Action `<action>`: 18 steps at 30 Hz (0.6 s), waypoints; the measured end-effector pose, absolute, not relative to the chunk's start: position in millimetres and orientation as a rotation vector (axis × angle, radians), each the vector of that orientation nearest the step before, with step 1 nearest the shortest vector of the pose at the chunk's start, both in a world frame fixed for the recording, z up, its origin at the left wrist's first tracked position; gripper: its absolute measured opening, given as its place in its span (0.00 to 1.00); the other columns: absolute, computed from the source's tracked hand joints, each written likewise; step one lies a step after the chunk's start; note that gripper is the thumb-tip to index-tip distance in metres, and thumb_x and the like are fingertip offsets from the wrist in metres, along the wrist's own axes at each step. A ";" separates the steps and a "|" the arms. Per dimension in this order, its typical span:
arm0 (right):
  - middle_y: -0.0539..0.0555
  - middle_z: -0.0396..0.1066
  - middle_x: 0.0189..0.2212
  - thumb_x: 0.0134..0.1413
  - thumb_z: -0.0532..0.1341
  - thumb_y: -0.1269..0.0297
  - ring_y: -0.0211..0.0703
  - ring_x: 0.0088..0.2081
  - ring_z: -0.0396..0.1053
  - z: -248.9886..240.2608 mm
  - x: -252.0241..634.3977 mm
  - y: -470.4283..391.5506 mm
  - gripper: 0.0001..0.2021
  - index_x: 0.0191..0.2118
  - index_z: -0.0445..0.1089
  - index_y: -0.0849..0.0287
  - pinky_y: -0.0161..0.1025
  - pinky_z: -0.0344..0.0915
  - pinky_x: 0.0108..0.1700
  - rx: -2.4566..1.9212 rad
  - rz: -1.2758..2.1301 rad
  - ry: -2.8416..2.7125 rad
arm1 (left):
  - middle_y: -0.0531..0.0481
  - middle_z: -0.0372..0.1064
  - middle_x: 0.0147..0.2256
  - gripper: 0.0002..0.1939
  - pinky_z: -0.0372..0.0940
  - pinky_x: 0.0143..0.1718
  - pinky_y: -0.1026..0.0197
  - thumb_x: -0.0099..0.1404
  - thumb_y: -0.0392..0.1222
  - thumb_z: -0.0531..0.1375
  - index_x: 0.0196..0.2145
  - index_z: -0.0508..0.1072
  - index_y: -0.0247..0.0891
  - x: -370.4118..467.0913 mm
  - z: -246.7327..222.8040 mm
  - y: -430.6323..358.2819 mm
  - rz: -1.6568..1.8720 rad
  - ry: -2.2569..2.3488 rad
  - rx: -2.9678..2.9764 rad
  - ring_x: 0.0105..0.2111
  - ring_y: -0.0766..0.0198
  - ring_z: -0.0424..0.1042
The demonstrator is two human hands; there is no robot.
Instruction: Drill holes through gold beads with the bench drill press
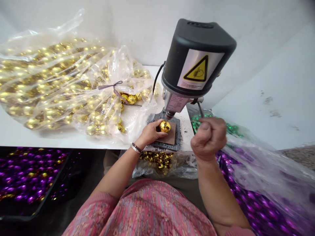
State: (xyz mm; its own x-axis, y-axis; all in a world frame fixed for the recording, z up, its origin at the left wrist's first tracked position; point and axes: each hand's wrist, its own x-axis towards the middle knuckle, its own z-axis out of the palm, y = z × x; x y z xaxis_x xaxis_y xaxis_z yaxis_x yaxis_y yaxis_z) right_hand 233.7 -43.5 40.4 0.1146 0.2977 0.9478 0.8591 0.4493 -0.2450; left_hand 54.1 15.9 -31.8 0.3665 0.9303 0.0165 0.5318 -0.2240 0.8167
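Observation:
Between the thumb and fingers of my left hand is a shiny gold ball, held over a brown board on the dark machine base. Right above the ball is the tip of a black bench drill press; whether it touches the ball I cannot tell. My right hand is closed around the metal feed lever at the machine's right side. Dark shavings lie scattered around the base.
A big clear bag of gold balls covers the table's left side. Purple balls fill a black crate at lower left. Bags of green balls and purple balls lie at right. Gold pieces sit in a bag below the table edge.

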 end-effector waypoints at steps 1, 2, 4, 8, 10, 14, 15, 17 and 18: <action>0.50 0.69 0.30 0.64 0.52 0.64 0.35 0.33 0.66 55.0 232.7 -42.1 0.09 0.37 0.68 0.58 0.37 0.63 0.38 -1.111 -0.549 -1.422 | 0.48 0.77 0.48 0.32 0.67 0.52 0.55 0.55 0.40 0.69 0.58 0.72 0.39 54.1 -31.0 14.5 0.678 1.277 1.896 0.47 0.53 0.75; 0.50 0.68 0.29 0.66 0.50 0.63 0.33 0.31 0.65 70.4 231.4 -40.2 0.11 0.36 0.68 0.58 0.36 0.61 0.35 -1.144 -0.532 -1.383 | 0.48 0.77 0.48 0.32 0.67 0.52 0.55 0.55 0.40 0.69 0.57 0.72 0.39 53.8 -30.3 12.5 0.685 1.280 1.907 0.47 0.53 0.75; 0.49 0.65 0.26 0.67 0.48 0.58 0.31 0.27 0.63 98.7 228.3 -34.9 0.17 0.32 0.66 0.60 0.35 0.59 0.33 -1.230 -0.405 -1.300 | 0.47 0.76 0.49 0.31 0.66 0.53 0.55 0.56 0.39 0.68 0.58 0.71 0.38 51.6 -28.9 6.5 0.722 1.280 1.913 0.49 0.53 0.74; 0.46 0.59 0.23 0.67 0.47 0.54 0.28 0.25 0.58 124.0 224.9 -25.9 0.20 0.29 0.63 0.61 0.34 0.56 0.33 -1.263 -0.301 -1.265 | 0.46 0.75 0.51 0.31 0.65 0.56 0.55 0.57 0.39 0.68 0.58 0.70 0.38 40.6 -27.2 -12.2 0.804 1.288 1.902 0.51 0.54 0.73; 0.47 0.60 0.24 0.67 0.47 0.52 0.28 0.26 0.59 122.4 225.6 -24.1 0.21 0.30 0.63 0.61 0.35 0.58 0.35 -1.270 -0.299 -1.258 | 0.45 0.74 0.52 0.31 0.65 0.56 0.55 0.57 0.39 0.68 0.58 0.70 0.38 33.5 -26.4 -23.3 0.816 1.276 1.904 0.52 0.55 0.73; 0.47 0.60 0.25 0.65 0.44 0.45 0.26 0.26 0.57 115.9 229.1 -23.5 0.25 0.31 0.63 0.62 0.36 0.56 0.36 -1.239 -0.281 -1.264 | 0.44 0.73 0.55 0.32 0.65 0.58 0.56 0.57 0.40 0.69 0.59 0.69 0.39 21.9 -24.5 -46.5 0.802 1.164 1.907 0.54 0.56 0.72; 0.46 0.59 0.25 0.64 0.44 0.44 0.26 0.26 0.57 115.6 229.8 -23.6 0.25 0.31 0.62 0.61 0.36 0.56 0.37 -1.237 -0.274 -1.269 | 0.44 0.73 0.55 0.32 0.65 0.58 0.56 0.57 0.40 0.69 0.59 0.68 0.39 20.2 -24.2 -52.5 0.791 1.132 1.908 0.54 0.56 0.72; 0.45 0.57 0.25 0.64 0.44 0.43 0.25 0.27 0.56 116.5 230.3 -23.7 0.25 0.31 0.62 0.61 0.35 0.55 0.37 -1.232 -0.256 -1.281 | 0.43 0.73 0.55 0.32 0.66 0.57 0.55 0.58 0.40 0.68 0.59 0.68 0.39 18.2 -24.5 -64.5 0.756 1.072 1.912 0.54 0.56 0.73; 0.45 0.55 0.24 0.63 0.44 0.43 0.24 0.27 0.56 117.4 230.0 -23.9 0.25 0.31 0.61 0.60 0.34 0.54 0.37 -1.224 -0.248 -1.284 | 0.43 0.73 0.55 0.31 0.66 0.57 0.55 0.58 0.40 0.68 0.59 0.68 0.39 18.0 -25.3 -70.3 0.731 1.042 1.915 0.54 0.56 0.73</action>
State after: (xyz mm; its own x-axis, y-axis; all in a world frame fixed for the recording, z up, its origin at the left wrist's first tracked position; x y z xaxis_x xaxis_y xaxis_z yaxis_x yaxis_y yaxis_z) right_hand 230.0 -23.9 117.4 0.3501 0.4620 0.8149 0.7323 0.4074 -0.5456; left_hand 18.0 -70.3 -25.3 0.4896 0.8659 0.1028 0.3920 -0.3239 0.8611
